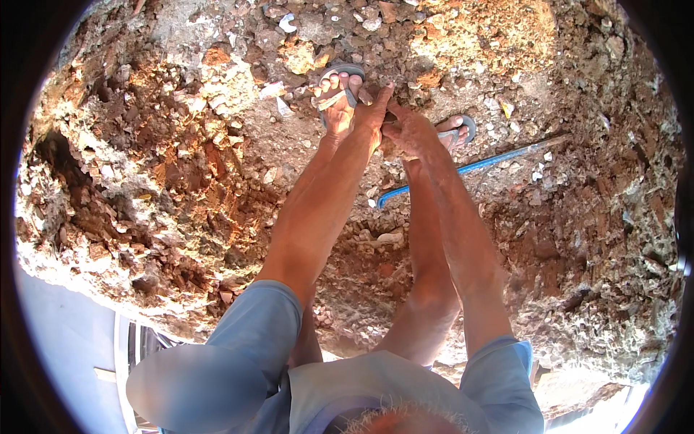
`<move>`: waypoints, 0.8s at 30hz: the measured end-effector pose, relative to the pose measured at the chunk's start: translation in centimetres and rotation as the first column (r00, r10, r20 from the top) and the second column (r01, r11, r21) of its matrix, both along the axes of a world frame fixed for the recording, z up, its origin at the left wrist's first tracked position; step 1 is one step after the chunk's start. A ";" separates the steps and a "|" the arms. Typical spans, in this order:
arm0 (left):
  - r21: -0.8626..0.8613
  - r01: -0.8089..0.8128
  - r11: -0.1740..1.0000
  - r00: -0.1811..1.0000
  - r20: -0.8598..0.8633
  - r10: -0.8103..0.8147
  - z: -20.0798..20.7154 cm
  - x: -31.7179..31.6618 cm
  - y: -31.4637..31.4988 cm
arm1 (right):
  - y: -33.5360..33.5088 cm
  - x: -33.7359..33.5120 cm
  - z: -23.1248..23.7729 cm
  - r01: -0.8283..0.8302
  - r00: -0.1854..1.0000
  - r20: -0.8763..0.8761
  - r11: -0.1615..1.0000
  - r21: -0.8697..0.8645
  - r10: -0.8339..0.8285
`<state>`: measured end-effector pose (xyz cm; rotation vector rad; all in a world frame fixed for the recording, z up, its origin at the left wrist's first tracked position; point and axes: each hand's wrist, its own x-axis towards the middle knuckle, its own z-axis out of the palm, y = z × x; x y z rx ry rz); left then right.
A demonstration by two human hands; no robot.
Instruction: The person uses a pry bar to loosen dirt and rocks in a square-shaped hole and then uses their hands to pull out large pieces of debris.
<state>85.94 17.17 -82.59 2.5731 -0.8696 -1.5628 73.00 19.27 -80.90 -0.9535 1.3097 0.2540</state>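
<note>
My arms reach down between my sandalled feet, and the two hands come close together low over the rubble. My left hand (370, 118) is beside the left foot, its fingers curled and partly hidden behind its back. My right hand (413, 132) bends in toward it from the right, also closed. Something small and dark seems to sit between them, but I cannot make it out. A blue crowbar (470, 166) with a hooked end lies on the ground just right of my right hand, running toward the right.
Broken stones and loose earth (318, 43) cover the ground. A rough bank of rubble (144, 210) rises on the left, another (593, 239) on the right. My left sandal (344, 70) and right sandal (468, 130) rest on the gravel. A pale grey surface (65, 340) shows at lower left.
</note>
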 end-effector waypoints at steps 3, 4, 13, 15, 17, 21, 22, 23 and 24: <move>-0.002 0.235 0.972 0.964 0.133 -0.232 0.0 0.2 0.7 | 1.8 0.7 2.0 0.034 0.998 -0.051 0.999 0.010 -0.034; -0.015 0.330 0.944 0.927 0.193 -0.321 -0.5 0.3 1.1 | 2.7 0.8 1.8 0.128 0.990 -0.052 0.988 -0.089 -0.133; -0.136 0.121 0.983 0.890 -0.424 -0.168 0.4 5.1 2.8 | 1.9 -2.7 4.1 0.428 0.903 0.030 0.902 0.052 -0.429; 0.414 0.076 0.907 0.782 -0.589 0.203 4.4 3.4 0.6 | 1.4 -2.5 4.9 0.242 0.969 0.022 0.963 0.120 -0.246; 0.423 0.208 0.882 0.823 -0.563 0.076 7.0 2.8 -0.6 | 0.4 -2.2 7.2 0.213 0.977 -0.033 0.968 0.131 -0.211; 0.286 0.412 0.865 0.766 -0.622 -0.159 9.0 3.0 -2.0 | 0.1 -1.7 11.1 0.310 0.946 -0.101 0.951 -0.005 -0.309; 0.268 0.466 0.843 0.749 -0.626 -0.215 10.2 2.6 -3.0 | 0.8 -1.7 11.5 0.396 0.913 -0.090 0.918 -0.030 -0.397; 0.237 0.493 0.837 0.725 -0.644 -0.244 11.4 2.0 -4.0 | 1.0 -1.6 12.1 0.475 0.875 -0.072 0.878 -0.055 -0.478; 0.219 0.486 0.846 0.718 -0.652 -0.243 11.9 1.9 -4.3 | 1.1 -1.5 12.8 0.548 0.832 -0.047 0.833 -0.081 -0.552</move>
